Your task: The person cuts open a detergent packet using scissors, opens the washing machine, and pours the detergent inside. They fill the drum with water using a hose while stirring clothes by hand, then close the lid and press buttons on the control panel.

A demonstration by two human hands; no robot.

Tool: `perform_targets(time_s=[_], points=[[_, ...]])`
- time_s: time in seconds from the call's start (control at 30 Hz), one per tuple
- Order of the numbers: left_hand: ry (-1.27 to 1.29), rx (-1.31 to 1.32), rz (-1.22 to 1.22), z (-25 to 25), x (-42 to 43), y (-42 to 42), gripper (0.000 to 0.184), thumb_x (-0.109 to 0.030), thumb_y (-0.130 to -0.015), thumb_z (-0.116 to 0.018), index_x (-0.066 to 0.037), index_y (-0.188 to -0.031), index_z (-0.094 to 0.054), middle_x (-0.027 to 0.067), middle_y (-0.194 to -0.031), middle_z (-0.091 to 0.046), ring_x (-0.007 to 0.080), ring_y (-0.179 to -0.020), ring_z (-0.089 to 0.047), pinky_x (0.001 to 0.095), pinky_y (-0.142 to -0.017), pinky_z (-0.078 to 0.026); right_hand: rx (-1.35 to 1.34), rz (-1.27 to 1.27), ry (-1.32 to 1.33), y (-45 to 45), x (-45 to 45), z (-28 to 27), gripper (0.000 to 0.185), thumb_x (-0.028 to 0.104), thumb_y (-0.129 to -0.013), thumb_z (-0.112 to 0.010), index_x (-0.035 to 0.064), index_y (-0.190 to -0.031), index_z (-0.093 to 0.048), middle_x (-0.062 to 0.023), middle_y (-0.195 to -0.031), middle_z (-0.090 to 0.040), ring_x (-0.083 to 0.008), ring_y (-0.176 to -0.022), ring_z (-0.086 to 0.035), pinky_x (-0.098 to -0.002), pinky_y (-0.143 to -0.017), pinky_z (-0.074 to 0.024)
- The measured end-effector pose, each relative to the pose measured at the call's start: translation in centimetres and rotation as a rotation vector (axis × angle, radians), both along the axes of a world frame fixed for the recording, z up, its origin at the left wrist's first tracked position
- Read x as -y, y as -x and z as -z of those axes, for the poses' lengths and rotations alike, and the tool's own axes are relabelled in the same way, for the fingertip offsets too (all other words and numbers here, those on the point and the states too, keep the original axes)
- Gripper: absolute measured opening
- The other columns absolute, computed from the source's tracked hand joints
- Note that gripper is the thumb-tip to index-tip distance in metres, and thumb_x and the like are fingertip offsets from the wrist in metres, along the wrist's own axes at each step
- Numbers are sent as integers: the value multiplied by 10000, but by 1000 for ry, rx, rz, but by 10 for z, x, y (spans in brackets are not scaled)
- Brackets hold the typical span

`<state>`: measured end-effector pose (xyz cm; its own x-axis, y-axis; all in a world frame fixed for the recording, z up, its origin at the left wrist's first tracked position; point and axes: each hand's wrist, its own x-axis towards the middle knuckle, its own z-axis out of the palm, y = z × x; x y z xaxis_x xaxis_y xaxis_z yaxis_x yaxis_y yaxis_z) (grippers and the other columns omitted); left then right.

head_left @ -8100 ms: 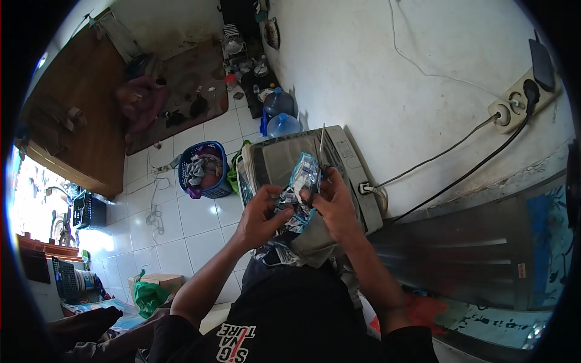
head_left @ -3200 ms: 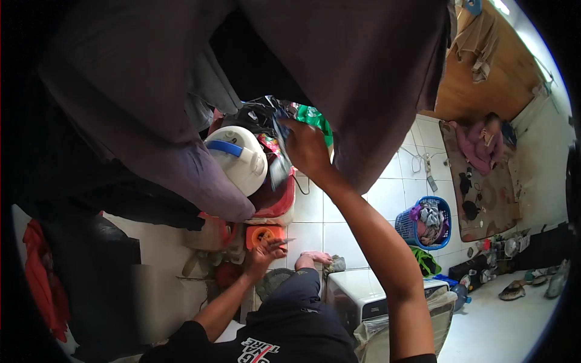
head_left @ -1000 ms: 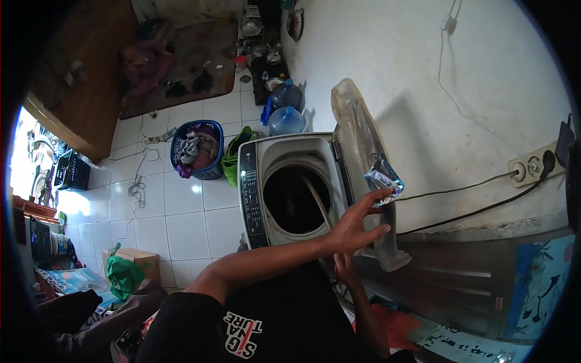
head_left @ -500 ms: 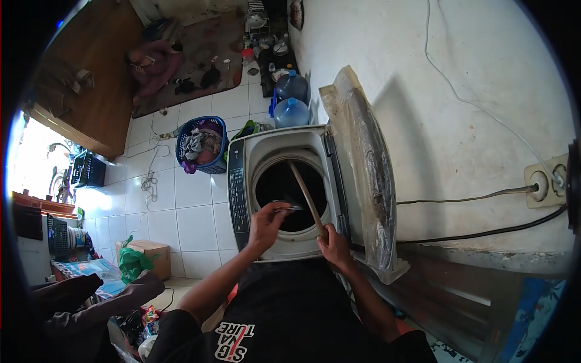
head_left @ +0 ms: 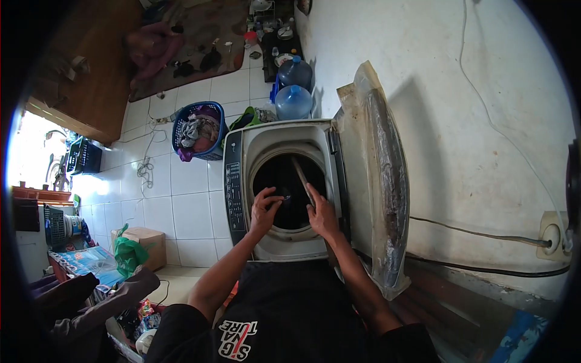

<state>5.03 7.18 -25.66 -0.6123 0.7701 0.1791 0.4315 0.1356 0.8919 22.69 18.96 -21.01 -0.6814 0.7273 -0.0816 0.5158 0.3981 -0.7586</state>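
Note:
A top-loading washing machine [head_left: 241,242] stands open in front of me, its round drum dark inside. My right hand [head_left: 324,215] is closed around a wooden stick [head_left: 301,173] over the right side of the drum opening. The stick slants down into the drum, and its lower end is lost in the dark. Above the opening's left side is my left hand [head_left: 265,212], thumb and fingers curled in a pinch. A small shiny thing [head_left: 287,198] shows just beyond its fingertips, too small to name. The control panel [head_left: 235,181] lies left of that hand.
The plastic-covered lid [head_left: 381,181] stands raised on the right, near the wall. Beyond the machine are large blue water bottles [head_left: 294,101] and a laundry basket [head_left: 221,136] of clothes. A cardboard box [head_left: 154,245] sits left. A person [head_left: 154,51] is on a rug farther back.
My right hand has moved forward along the stick, over the drum. My left hand has shifted slightly forward; the shiny thing by its fingers shows less. The view has shifted a little.

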Motion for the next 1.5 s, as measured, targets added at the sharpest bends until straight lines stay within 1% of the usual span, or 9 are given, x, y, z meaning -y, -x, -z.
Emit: perform_targets(time_s=[0.1,0.27,0.43,0.67,0.77,0.83,0.97,1.33,1.5], points=[[37,273,54,9,-3,2,140,-101,-862,-713,-47,-987,-743,97,-958,-715,181,-916,-648,336,-858,-503,0,-43,-2,1,-1,-4,619,147,-924,-641,252,-1485,-401,-173,-961,-532,-342,-782,-595,-437,-739,-502],[230,708,204,-9,-8,-1,143,-73,-890,-691,-2,-1010,-723,54,-925,-730,89,-874,-641,268,-827,-515,36,-96,51,6,-5,-4,517,182,-867,-723,203,-1357,-558,-138,-987,-525,-307,-813,-593,-407,-746,-499],[20,938,294,-10,-11,-3,116,-66,-912,-674,-16,-1007,-718,29,-931,-714,65,-861,-622,232,-772,-500,39,-114,126,9,-6,8,375,170,-818,-769,138,-1180,-678,-133,-975,-532,-300,-843,-593,-395,-761,-497],[1,766,393,-7,-9,17,115,-62,-905,-688,-24,-1012,-709,14,-1008,-677,59,-900,-602,236,-811,-489,-105,-83,296,6,3,21,313,178,-825,-771,6,-1074,-692,-137,-996,-570,-270,-904,-596,-364,-776,-480],[129,774,556,-8,-11,28,283,-211,-960,-646,-22,-1171,-639,71,-1111,-656,113,-981,-606,288,-872,-499,-124,-74,305,3,7,21,312,185,-832,-773,-15,-1056,-691,-132,-1011,-571,-255,-891,-597,-357,-748,-486],[-1,1343,310,-4,-16,30,504,-390,-1004,-543,-12,-1334,-492,134,-1187,-625,205,-1068,-606,367,-941,-501,-135,-61,311,1,11,19,301,189,-841,-769,-15,-1049,-693,-120,-1012,-570,-242,-886,-593,-348,-742,-483],[230,1385,220,-3,-48,29,619,-489,-1019,-443,-2,-1393,-373,180,-1232,-598,286,-1121,-588,439,-981,-495,-183,-31,426,3,19,15,295,199,-845,-769,-17,-1034,-699,-87,-1004,-564,-206,-891,-585,-332,-739,-483],[133,1660,22,14,-62,15,266,-340,-1050,-432,-97,-951,-478,27,-757,-495,187,-691,-506,368,-695,-478,-273,-47,107,1,42,-24,213,130,-842,-759,-13,-996,-726,-81,-1218,-556,-180,-961,-594,-292,-893,-480],[92,1730,-197,10,-39,5,255,-362,-1044,-441,-137,-923,-446,13,-703,-416,151,-599,-409,325,-577,-389,-539,86,811,-11,30,-81,254,119,-961,-623,-17,-1176,-632,-85,-1169,-632,-173,-1066,-621,-273,-947,-457]])
